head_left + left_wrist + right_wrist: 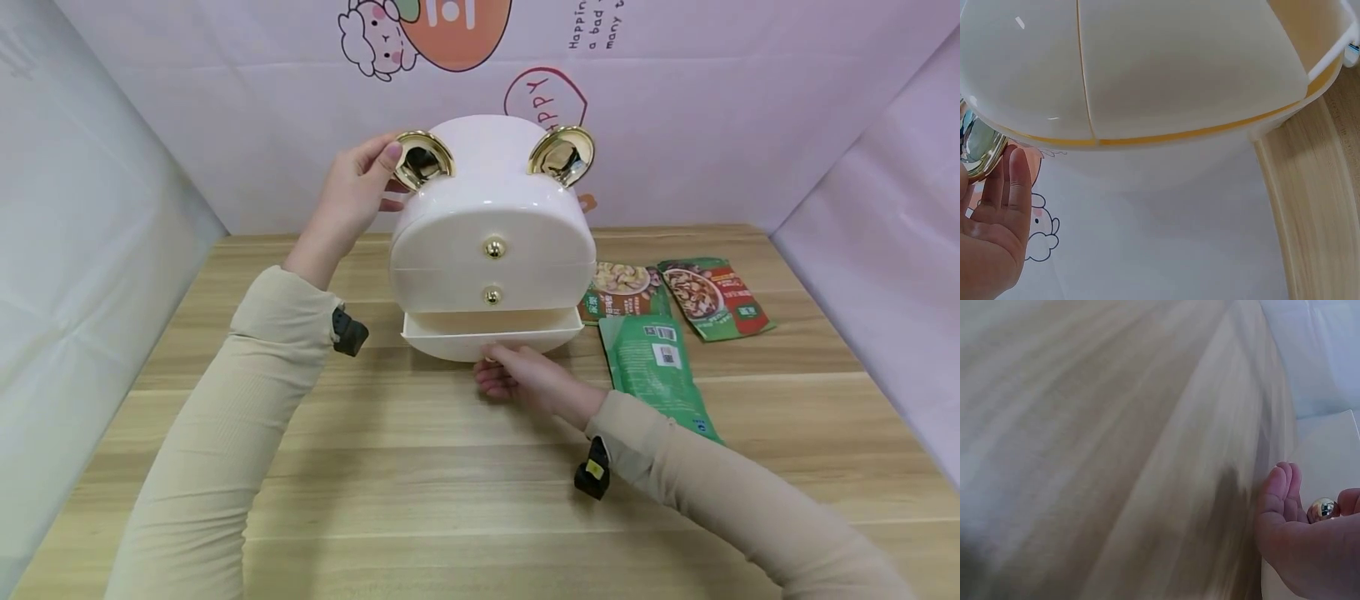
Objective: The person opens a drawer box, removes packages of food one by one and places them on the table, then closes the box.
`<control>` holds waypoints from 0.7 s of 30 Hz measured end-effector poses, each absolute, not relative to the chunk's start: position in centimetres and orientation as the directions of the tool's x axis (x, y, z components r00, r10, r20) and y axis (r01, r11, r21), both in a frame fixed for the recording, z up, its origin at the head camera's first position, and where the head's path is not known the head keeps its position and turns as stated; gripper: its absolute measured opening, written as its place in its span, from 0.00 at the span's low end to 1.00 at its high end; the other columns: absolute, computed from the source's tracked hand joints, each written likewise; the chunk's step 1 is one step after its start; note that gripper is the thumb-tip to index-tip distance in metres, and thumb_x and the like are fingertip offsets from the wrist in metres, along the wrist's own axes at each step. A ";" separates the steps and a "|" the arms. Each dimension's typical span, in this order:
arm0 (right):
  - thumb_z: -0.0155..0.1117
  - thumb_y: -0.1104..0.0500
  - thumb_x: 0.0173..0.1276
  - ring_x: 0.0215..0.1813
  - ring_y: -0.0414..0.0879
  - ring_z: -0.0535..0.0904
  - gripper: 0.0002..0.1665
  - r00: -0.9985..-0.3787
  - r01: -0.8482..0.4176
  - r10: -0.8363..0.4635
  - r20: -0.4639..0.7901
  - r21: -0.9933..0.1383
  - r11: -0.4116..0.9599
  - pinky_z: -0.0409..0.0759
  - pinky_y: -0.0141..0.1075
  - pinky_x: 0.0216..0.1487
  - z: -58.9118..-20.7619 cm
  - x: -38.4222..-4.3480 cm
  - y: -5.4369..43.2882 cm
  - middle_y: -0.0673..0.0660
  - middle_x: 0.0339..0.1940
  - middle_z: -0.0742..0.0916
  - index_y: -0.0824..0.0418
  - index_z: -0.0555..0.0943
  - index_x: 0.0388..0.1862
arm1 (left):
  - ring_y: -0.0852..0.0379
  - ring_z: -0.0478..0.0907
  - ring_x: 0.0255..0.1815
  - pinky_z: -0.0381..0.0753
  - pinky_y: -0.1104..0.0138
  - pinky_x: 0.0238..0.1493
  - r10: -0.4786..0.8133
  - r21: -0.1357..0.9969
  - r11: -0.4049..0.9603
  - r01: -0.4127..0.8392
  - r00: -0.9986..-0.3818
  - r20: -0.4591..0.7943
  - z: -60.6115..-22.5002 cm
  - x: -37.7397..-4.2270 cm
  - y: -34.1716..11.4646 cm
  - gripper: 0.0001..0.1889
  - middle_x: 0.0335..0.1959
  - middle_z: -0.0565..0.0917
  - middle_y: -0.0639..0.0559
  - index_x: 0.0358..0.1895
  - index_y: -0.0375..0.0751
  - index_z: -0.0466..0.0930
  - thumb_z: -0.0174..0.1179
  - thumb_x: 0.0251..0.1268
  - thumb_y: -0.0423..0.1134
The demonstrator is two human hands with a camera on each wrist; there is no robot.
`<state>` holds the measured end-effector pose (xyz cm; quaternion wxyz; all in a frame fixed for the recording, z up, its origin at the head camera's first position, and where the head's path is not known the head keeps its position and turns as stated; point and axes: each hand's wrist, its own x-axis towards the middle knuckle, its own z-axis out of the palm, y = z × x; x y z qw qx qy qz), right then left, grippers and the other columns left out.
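Note:
A white storage box (491, 225) with gold ears and gold ball knobs stands on the table. Its bottom drawer (442, 346) is pulled partway out, and the two compartments above it look closed. My left hand (356, 187) holds the gold ear (422, 158) on the left, thumb in front and other fingers behind it. Low at the front, my right hand (525, 375) has its fingers around the drawer's gold knob (1322, 510), which is mostly covered in the head view. In the left wrist view the box's side (1191, 69) fills the top.
Right of the box lie a green pouch (660, 375), back side up, and two food packets: one (622, 292) close beside the box, another red and green (716, 300) farther right. White printed cloth (675, 125) hangs behind the wooden table (390, 500).

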<state>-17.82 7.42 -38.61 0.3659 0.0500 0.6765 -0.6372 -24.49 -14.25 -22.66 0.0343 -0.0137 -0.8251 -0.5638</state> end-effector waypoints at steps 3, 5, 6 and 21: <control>0.44 0.53 0.77 0.33 0.39 0.77 0.22 -0.735 0.535 -0.390 -0.555 -0.828 0.171 0.80 0.25 0.38 -38.6 -18.4 7.2 0.50 0.30 0.81 0.71 0.74 0.50 | 0.60 0.79 0.44 0.84 0.73 0.42 -0.014 0.929 0.366 0.058 -0.998 0.067 -22.6 -24.4 -14.3 0.23 0.56 0.78 0.47 0.68 0.51 0.68 0.42 0.74 0.51; 0.44 0.53 0.77 0.33 0.40 0.78 0.22 -0.735 0.541 -0.378 -0.562 -0.823 0.173 0.80 0.25 0.39 -38.6 -18.6 7.1 0.50 0.30 0.81 0.71 0.74 0.50 | 0.59 0.79 0.44 0.84 0.74 0.42 -0.014 0.930 0.364 0.058 -0.998 0.067 -22.6 -24.4 -14.3 0.23 0.56 0.78 0.46 0.68 0.51 0.68 0.42 0.74 0.51; 0.44 0.53 0.77 0.34 0.40 0.78 0.22 -0.735 0.544 -0.375 -0.565 -0.821 0.173 0.80 0.26 0.39 -38.6 -18.7 7.0 0.51 0.31 0.81 0.71 0.74 0.50 | 0.58 0.79 0.45 0.84 0.74 0.42 -0.014 0.930 0.364 0.058 -0.998 0.068 -22.6 -24.4 -14.2 0.23 0.55 0.78 0.47 0.68 0.51 0.68 0.42 0.74 0.50; 0.46 0.54 0.75 0.35 0.41 0.78 0.17 -0.726 0.606 -0.330 -0.603 -0.788 0.107 0.80 0.26 0.39 -38.5 -19.7 6.5 0.52 0.31 0.81 0.67 0.75 0.45 | 0.60 0.78 0.43 0.82 0.77 0.39 -0.028 0.925 0.376 0.060 -0.997 0.076 -22.6 -24.5 -13.8 0.24 0.52 0.78 0.48 0.69 0.50 0.66 0.40 0.75 0.49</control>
